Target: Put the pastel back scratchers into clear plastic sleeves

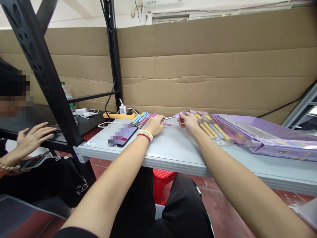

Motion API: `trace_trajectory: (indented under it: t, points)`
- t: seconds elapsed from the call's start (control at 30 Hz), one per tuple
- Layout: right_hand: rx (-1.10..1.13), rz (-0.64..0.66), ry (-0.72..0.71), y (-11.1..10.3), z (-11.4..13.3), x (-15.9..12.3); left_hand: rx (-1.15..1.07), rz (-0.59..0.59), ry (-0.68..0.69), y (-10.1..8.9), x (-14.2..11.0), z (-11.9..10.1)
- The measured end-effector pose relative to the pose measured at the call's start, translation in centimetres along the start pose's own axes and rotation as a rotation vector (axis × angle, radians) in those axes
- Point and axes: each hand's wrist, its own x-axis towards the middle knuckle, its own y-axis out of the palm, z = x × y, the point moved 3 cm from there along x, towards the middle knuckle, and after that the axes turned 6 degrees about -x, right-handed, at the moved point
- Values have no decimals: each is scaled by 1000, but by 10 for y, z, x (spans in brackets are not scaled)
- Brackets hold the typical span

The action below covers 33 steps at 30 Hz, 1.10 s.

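My left hand (154,125), with a beaded bracelet at the wrist, is closed at the left end of a slim purple and silver pen-like stick (176,115). My right hand (189,123) pinches the purple end of that same stick. What lies inside the left fingers is hidden. Just below the stick, a small pink piece (167,123) rests on the table between the hands. Beside my left hand lies a row of blue, pink and grey pens (141,119). To the right of my right hand are clear bags of yellow-handled pens (209,128).
A phone (126,135) lies left of my left forearm on the grey table (173,152). Behind it sits a yellow power strip (119,116) with a white charger. An open purple box (269,142) stands right. Another person's hand (32,140) is beyond the black post (47,72).
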Motion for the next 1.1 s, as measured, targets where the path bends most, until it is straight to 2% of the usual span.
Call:
trace_trajectory:
  t: [0.1,0.27,0.43,0.67,0.8,0.93,1.1]
  points:
    - [-9,41,-51,0,1,-1,-31,-21,8,0,1,0]
    - [37,208,-69,6,3,-7,-51,-39,27,-1,2,0]
    - [26,213,-39,5,1,-7,-30,-25,18,-3,1,-2]
    - [-214,200,-95,10,-2,-8,-74,-45,12,-2,3,1]
    - [-152,280,-80,11,-1,-10,-151,-36,89,0,3,1]
    - [-100,372,-4,13,-1,-12,-208,-18,153,1,2,-1]
    - [55,380,71,14,0,-13,-266,-24,148,0,2,-2]
